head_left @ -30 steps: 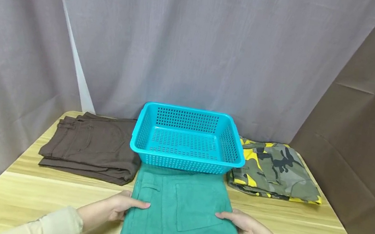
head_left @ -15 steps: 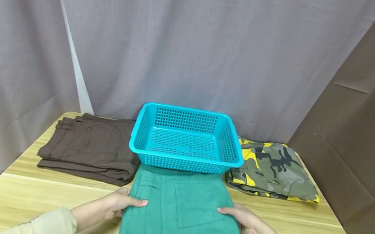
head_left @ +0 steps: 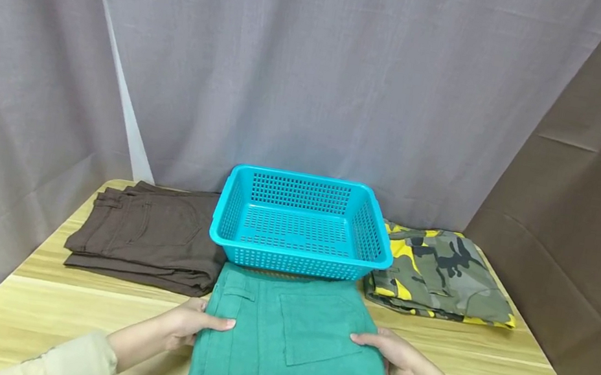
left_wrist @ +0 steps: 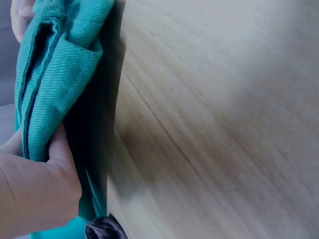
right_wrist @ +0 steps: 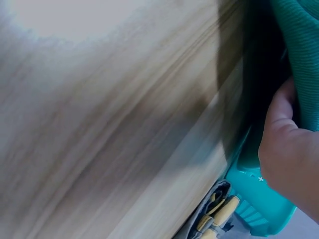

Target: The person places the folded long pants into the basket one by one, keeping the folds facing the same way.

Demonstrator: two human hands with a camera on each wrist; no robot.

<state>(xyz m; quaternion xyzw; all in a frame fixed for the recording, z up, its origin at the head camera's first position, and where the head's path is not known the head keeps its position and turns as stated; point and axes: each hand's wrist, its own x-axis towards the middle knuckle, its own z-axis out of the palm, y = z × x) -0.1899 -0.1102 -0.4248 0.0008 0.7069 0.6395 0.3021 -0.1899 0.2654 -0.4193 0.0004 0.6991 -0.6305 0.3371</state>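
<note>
Folded green trousers (head_left: 297, 357) lie level between my two hands, in front of the blue basket (head_left: 297, 263). My left hand (head_left: 190, 322) grips their left edge, thumb on top and fingers underneath. On the opposite edge my right hand (head_left: 394, 354) holds them the same way. In the left wrist view, the layered folds of the green trousers (left_wrist: 60, 89) stand off the wooden table over a dark shadowed gap. The right wrist view shows my right fingers (right_wrist: 283, 102) curled under the green fabric (right_wrist: 303, 64).
Folded brown trousers (head_left: 157, 234) lie left of the basket. At its right is a folded camouflage garment (head_left: 440, 272) in green, grey and yellow. The wooden table (head_left: 484, 367) ends at a grey curtain (head_left: 319, 72) behind and a brown cloth (head_left: 597, 215) on the right.
The green trousers have shifted slightly back from the basket, and a strip of table now shows between them. Both hands keep their grip and have moved a little outward with the edges.
</note>
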